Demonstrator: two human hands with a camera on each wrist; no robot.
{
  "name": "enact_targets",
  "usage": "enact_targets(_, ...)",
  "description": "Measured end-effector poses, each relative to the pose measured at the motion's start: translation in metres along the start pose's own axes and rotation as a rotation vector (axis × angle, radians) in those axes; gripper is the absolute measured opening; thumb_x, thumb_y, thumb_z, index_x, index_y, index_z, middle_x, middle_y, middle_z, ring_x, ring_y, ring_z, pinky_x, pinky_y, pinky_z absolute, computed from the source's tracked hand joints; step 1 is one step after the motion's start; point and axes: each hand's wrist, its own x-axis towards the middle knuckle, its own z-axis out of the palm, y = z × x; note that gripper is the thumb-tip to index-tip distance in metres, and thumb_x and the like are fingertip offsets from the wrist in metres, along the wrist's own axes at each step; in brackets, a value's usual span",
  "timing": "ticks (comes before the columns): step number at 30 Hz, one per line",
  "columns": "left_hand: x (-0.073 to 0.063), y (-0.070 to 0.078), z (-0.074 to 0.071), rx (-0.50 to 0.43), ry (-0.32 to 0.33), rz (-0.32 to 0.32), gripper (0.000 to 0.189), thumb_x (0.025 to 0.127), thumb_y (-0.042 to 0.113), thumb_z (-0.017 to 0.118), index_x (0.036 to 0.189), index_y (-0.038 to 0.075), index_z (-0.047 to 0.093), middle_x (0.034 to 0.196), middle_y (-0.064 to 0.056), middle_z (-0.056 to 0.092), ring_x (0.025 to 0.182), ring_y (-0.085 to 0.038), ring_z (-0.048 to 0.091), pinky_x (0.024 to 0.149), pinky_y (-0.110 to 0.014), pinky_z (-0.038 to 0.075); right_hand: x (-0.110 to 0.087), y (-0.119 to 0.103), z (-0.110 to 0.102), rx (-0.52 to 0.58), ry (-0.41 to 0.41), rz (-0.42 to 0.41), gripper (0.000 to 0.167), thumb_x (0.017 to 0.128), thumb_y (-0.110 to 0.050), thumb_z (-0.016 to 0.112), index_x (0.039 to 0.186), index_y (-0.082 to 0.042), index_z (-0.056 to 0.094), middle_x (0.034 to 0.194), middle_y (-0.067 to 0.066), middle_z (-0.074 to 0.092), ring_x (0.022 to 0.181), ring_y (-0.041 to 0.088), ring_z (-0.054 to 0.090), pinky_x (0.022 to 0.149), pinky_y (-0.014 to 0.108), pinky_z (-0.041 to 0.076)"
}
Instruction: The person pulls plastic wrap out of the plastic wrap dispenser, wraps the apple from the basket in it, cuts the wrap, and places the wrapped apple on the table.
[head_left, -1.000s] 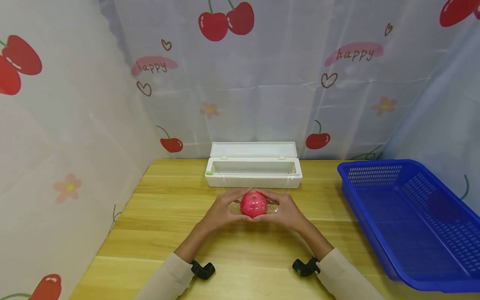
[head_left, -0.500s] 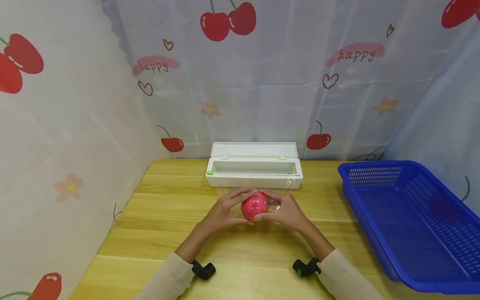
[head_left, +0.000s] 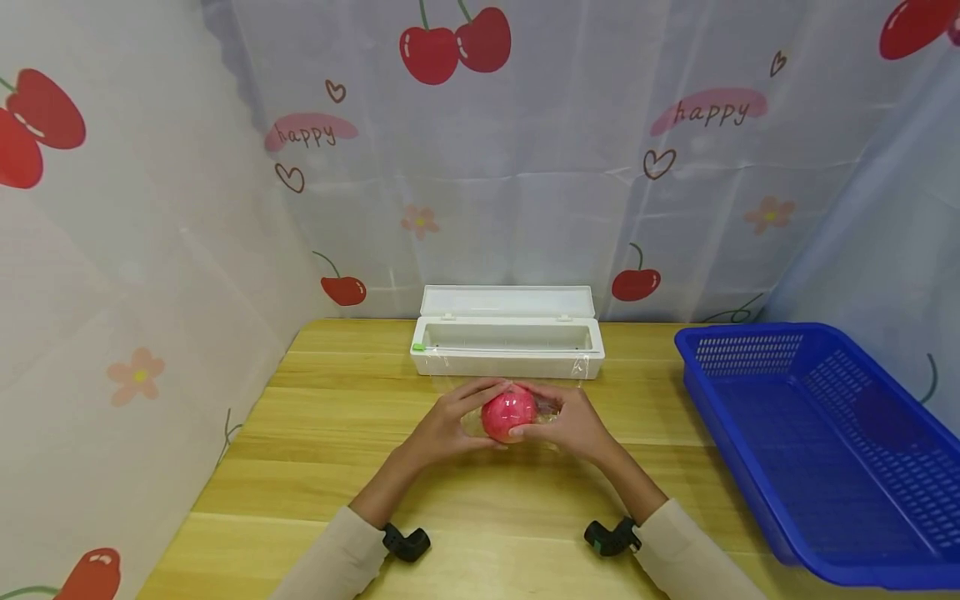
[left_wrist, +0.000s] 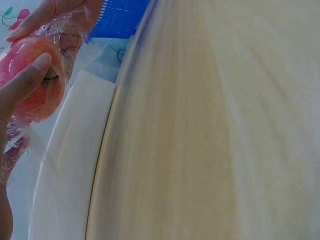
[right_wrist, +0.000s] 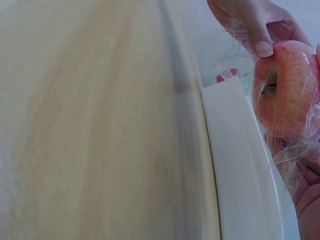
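A pinkish-red apple [head_left: 508, 416] is held just above the wooden table [head_left: 495, 517] between both hands, in front of a white cling film box. Clear cling film [right_wrist: 295, 155] covers the apple and bunches loosely at its sides. My left hand [head_left: 448, 422] grips the apple from the left, and in the left wrist view its thumb [left_wrist: 31, 77] presses beside the stem hollow. From the right, my right hand [head_left: 573, 423] grips it, thumb on the near side. The fingertips of both hands come together over the top. Some fingers are hidden behind the apple and film.
The white cling film box [head_left: 506, 365] stands at the table's back with its lid up and a green slider [head_left: 418, 347] at the left of its front edge. A blue plastic basket [head_left: 810, 467] stands at the right. Printed curtains [head_left: 525, 200] enclose the back and sides.
The apple has turned in the hands, so the small hollow seen on top is out of sight. The right thumb has moved onto its near side. The box and basket stay put.
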Motion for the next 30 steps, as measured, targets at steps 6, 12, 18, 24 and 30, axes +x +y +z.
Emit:
enact_targets(6, -0.0004, 0.0005, -0.0004, -0.003, -0.002, -0.007, 0.088, 0.072, 0.023, 0.095, 0.149, 0.013, 0.053, 0.147, -0.007, 0.053, 0.132, -0.024, 0.054, 0.105, -0.034, 0.050, 0.0002, 0.0009, 0.0010, -0.003, 0.003, 0.008, 0.071, 0.070, -0.040, 0.094, 0.133, -0.017, 0.069, 0.119, -0.002, 0.073, 0.104, 0.017, 0.070, 0.085, 0.030, 0.060)
enact_targets(12, -0.0004, -0.0024, 0.0023, -0.061, 0.024, -0.007, 0.085, 0.070, 0.019, 0.095, 0.145, 0.012, 0.056, 0.144, -0.005, 0.056, 0.130, -0.023, 0.056, 0.104, -0.034, 0.051, 0.0008, 0.0016, 0.0013, -0.002, -0.010, 0.015, 0.072, 0.071, -0.040, 0.094, 0.134, -0.016, 0.067, 0.121, -0.001, 0.072, 0.106, 0.018, 0.069, 0.087, 0.031, 0.060)
enact_targets(18, 0.0005, -0.0055, 0.0055, -0.133, 0.068, -0.008, 0.082, 0.068, 0.014, 0.097, 0.141, 0.010, 0.059, 0.140, -0.004, 0.060, 0.127, -0.023, 0.059, 0.100, -0.035, 0.054, 0.0025, -0.0007, -0.0007, 0.026, -0.061, 0.018, 0.074, 0.074, -0.036, 0.092, 0.139, -0.014, 0.063, 0.129, 0.003, 0.068, 0.110, 0.021, 0.068, 0.089, 0.032, 0.059)
enact_targets(24, 0.0006, -0.0053, 0.0062, -0.148, 0.073, -0.030, 0.082, 0.067, 0.017, 0.098, 0.139, 0.012, 0.060, 0.140, -0.002, 0.061, 0.126, -0.021, 0.059, 0.096, -0.032, 0.056, 0.0040, -0.0018, -0.0040, 0.059, -0.149, -0.021, 0.076, 0.080, -0.026, 0.089, 0.145, -0.005, 0.055, 0.139, 0.014, 0.061, 0.110, 0.026, 0.069, 0.089, 0.031, 0.059)
enact_targets(30, 0.0008, -0.0038, 0.0074, -0.136, 0.074, -0.028, 0.082, 0.063, 0.015, 0.099, 0.135, 0.006, 0.062, 0.136, -0.010, 0.064, 0.123, -0.027, 0.061, 0.096, -0.031, 0.056, 0.0029, -0.0051, -0.0064, 0.005, -0.156, -0.053, 0.073, 0.083, -0.022, 0.087, 0.144, 0.001, 0.054, 0.140, 0.017, 0.060, 0.115, 0.030, 0.067, 0.091, 0.033, 0.058)
